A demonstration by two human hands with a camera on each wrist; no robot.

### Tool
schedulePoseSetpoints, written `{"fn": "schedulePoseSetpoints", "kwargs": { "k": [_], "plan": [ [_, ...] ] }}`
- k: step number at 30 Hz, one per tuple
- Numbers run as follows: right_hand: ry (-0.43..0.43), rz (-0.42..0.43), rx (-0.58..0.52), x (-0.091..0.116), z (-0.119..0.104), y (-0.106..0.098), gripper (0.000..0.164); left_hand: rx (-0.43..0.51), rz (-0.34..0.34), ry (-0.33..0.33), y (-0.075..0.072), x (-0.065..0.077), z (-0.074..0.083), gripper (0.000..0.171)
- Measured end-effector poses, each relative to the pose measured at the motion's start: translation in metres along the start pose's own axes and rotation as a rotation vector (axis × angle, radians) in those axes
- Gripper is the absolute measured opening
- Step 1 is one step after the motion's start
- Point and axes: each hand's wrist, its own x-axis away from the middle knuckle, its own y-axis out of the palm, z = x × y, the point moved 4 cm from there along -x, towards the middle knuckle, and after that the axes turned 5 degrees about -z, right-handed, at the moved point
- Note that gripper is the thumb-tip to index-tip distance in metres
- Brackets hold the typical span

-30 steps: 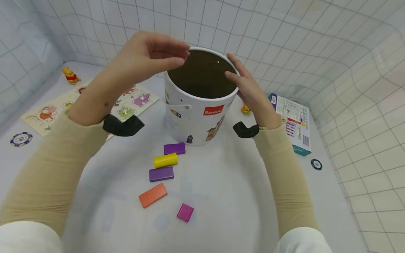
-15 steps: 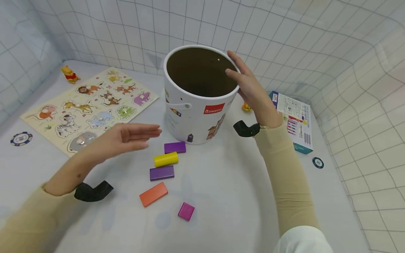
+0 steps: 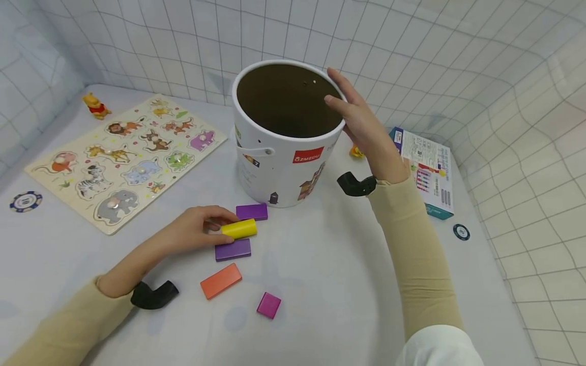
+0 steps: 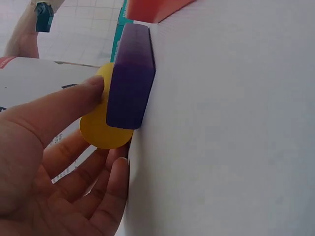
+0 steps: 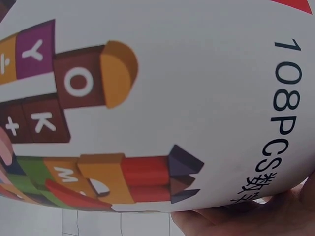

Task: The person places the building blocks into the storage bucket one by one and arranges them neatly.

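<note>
My left hand (image 3: 199,231) has its thumb and fingers around the left end of a yellow cylinder block (image 3: 242,229), which lies on the table. Thumb and fingers sit on opposite sides of the yellow block (image 4: 93,128) in the left wrist view. Close on either side lie two purple rectangular blocks, the nearer purple block (image 3: 233,250) and the farther purple block (image 3: 254,212). My right hand (image 3: 361,119) grips the right rim of a white printed bucket (image 3: 284,173), thumb inside and fingers outside. Dark and shadowed, the bucket's inside shows no blocks.
An orange block (image 3: 221,281) and a magenta block (image 3: 268,305) lie nearer to me. At left is a wooden animal puzzle board (image 3: 137,152), with a bear figurine (image 3: 96,105) and a poker chip (image 3: 26,202). A box (image 3: 426,173) and another chip (image 3: 461,232) lie at right.
My left hand has come down from over the bucket's rim, first to the table's left side, then right to the yellow block. My right hand stays on the rim.
</note>
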Motion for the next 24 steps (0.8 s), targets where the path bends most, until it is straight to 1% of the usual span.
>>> {"fn": "schedulePoseSetpoints", "kwargs": {
  "k": [2, 4, 7, 9, 11, 13, 16, 18, 21, 23, 24],
  "plan": [
    [-0.002, 0.003, 0.006, 0.0, -0.001, 0.0, 0.052, -0.07, 0.022, -0.008, 0.002, 0.0, 0.004, 0.039],
    [-0.004, 0.004, 0.016, 0.0, -0.001, 0.0, 0.052, -0.112, 0.031, -0.011, 0.004, 0.0, 0.007, 0.039],
    [-0.006, 0.004, 0.017, 0.0, 0.0, 0.001, 0.052, -0.15, 0.035, -0.023, 0.006, 0.001, 0.011, 0.039],
    [-0.003, 0.005, 0.015, 0.0, 0.0, 0.001, 0.052, -0.154, 0.035, -0.034, 0.005, 0.002, 0.012, 0.037],
    [-0.001, 0.004, 0.009, 0.001, 0.0, 0.001, 0.052, -0.122, 0.039, -0.044, 0.003, 0.004, 0.012, 0.035],
    [0.001, 0.003, 0.005, 0.001, 0.0, 0.001, 0.052, -0.068, 0.051, -0.043, -0.002, 0.006, 0.013, 0.032],
    [-0.001, 0.0, 0.01, 0.001, 0.0, 0.001, 0.052, 0.039, 0.071, -0.038, -0.012, 0.009, 0.018, 0.031],
    [-0.003, 0.003, 0.009, 0.001, 0.0, 0.001, 0.052, 0.087, 0.088, -0.038, -0.021, 0.011, 0.023, 0.032],
    [-0.003, 0.004, 0.009, 0.0, 0.0, 0.001, 0.052, 0.147, 0.123, -0.049, -0.038, 0.013, 0.041, 0.036],
    [-0.004, 0.003, 0.007, 0.0, 0.0, 0.001, 0.052, 0.186, 0.16, -0.027, -0.051, 0.014, 0.059, 0.036],
    [-0.005, 0.003, 0.015, 0.001, 0.0, 0.001, 0.052, 0.209, 0.183, -0.003, -0.059, 0.014, 0.07, 0.035]
  ]
}}
